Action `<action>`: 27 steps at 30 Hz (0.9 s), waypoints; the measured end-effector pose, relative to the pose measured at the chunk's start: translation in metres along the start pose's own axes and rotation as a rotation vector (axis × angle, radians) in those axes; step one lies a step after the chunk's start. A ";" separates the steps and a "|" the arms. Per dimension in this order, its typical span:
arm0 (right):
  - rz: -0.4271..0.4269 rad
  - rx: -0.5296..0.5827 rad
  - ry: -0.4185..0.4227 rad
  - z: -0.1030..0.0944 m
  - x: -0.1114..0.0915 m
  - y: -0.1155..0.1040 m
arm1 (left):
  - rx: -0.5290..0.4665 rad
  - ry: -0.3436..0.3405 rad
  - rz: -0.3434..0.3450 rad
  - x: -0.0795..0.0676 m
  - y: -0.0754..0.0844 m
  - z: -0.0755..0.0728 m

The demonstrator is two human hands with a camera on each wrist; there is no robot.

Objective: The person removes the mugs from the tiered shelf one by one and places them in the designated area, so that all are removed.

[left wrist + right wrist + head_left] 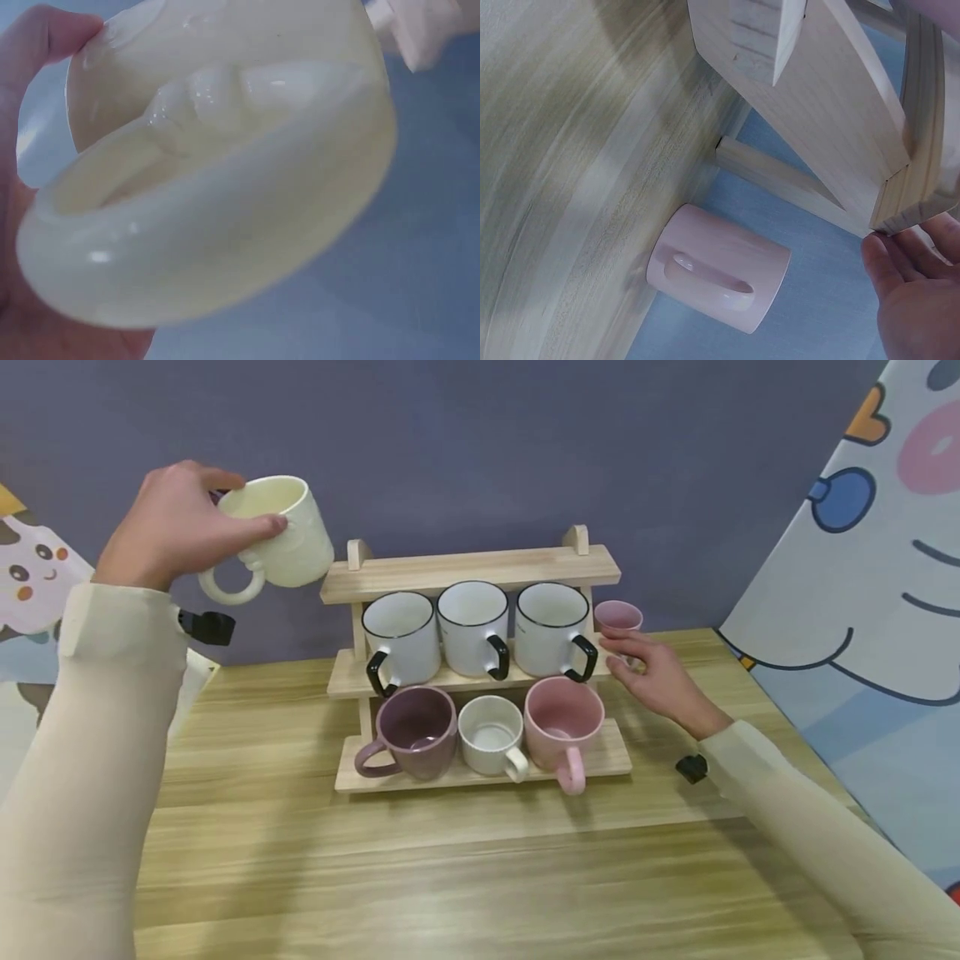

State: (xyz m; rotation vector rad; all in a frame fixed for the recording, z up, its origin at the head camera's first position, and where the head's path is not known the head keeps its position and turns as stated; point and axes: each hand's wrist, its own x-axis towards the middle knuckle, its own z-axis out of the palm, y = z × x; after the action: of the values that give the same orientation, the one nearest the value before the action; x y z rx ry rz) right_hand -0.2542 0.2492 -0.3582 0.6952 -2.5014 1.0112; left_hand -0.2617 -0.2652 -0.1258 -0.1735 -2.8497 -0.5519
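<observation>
My left hand grips a cream mug by its rim, thumb on the outer wall. The mug is raised at the upper left, beside the left end of the top board of a wooden three-tier rack. Its thick looped handle fills much of the left wrist view. My right hand is at the right end of the rack's middle board, its fingertips touching the board end in the right wrist view. Beyond that hand a pink mug stands on the table, partly hidden in the head view.
Three white mugs with black rims stand on the middle tier. Below them are a purple mug, a small white cup and a pink mug. The rack stands on a wooden table against a grey-blue backdrop.
</observation>
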 end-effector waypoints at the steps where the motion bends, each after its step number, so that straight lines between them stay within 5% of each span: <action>1: -0.002 -0.003 0.003 -0.001 0.000 0.000 | 0.012 -0.003 -0.006 -0.002 -0.005 -0.002; 9: -0.001 -0.021 0.002 -0.003 -0.003 0.003 | 0.052 -0.059 -0.026 -0.014 -0.053 0.013; 18: -0.001 -0.013 0.004 -0.004 -0.003 0.001 | 0.074 -0.162 -0.031 -0.023 -0.098 0.067; 27: 0.014 -0.021 -0.003 -0.005 -0.003 0.001 | 0.047 -0.241 -0.017 -0.022 -0.120 0.115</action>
State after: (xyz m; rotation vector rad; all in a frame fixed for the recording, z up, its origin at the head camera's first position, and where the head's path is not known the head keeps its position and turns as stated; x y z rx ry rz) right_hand -0.2519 0.2539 -0.3568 0.6745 -2.5188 0.9878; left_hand -0.2833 -0.3332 -0.2774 -0.2222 -3.0969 -0.4965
